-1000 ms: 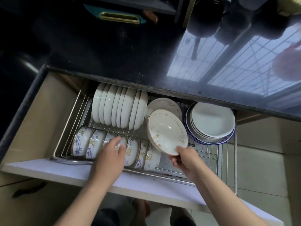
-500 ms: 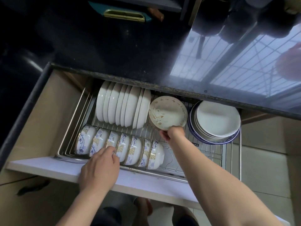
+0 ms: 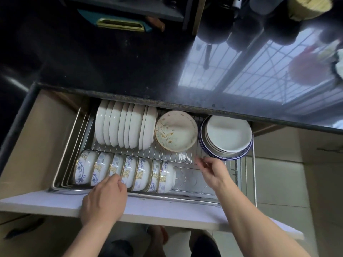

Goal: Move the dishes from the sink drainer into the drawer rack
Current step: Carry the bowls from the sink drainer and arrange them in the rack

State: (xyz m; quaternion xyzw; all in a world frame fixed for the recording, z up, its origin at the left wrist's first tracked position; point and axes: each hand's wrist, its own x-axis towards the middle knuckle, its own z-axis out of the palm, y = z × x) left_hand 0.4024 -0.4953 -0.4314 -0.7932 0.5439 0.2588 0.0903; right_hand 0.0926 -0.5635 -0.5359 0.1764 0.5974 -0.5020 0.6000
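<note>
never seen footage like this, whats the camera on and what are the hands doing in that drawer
There is no robot: the single view comes from a camera on a person's head, looking down at their own bare hands. Below is an open drawer rack of wire. It holds white plates on edge, a floral plate, a stack of white dishes, and a row of blue-patterned bowls. The left hand rests by the bowls at the drawer's front. The right hand hovers over the wire, holding nothing.
</note>
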